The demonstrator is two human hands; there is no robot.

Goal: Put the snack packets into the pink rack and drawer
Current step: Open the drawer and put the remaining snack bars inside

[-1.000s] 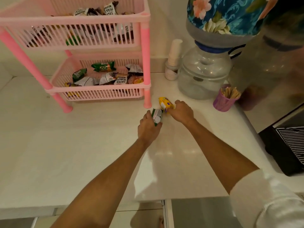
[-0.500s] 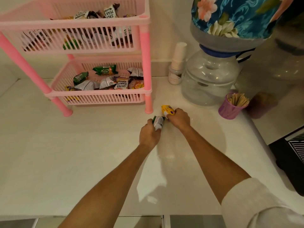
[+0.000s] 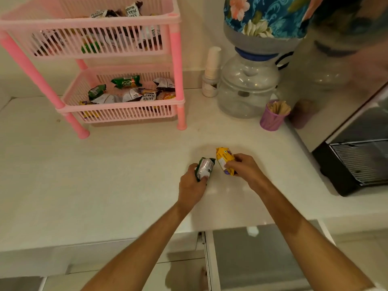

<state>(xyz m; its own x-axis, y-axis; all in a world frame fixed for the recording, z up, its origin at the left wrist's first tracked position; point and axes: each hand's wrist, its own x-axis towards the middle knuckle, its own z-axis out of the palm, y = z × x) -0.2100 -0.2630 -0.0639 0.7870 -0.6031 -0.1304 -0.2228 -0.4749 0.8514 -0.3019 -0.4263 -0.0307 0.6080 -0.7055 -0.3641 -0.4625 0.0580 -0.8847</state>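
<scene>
My left hand [image 3: 192, 183] is closed around a green and white snack packet [image 3: 204, 167] just above the white counter. My right hand [image 3: 244, 168] grips a yellow snack packet [image 3: 224, 159] beside it, the two packets nearly touching. The pink rack [image 3: 176, 66] stands at the back left of the counter. Both of its slatted tiers hold several packets, with peanut packets [image 3: 148, 95] in the lower one. The hands are well in front of the rack's right front leg. No drawer shows open in this view.
A water dispenser jar [image 3: 245, 89] with a floral cover stands at the back right, a small white bottle [image 3: 211, 78] beside it. A purple cup of wooden sticks [image 3: 271, 118] and a black appliance [image 3: 357, 164] sit to the right. Cabinet fronts [image 3: 252, 259] lie below the counter edge.
Both hands have drawn back from the rack's front leg toward me, each still holding its packet. The view has tilted down, showing the cabinet fronts.
</scene>
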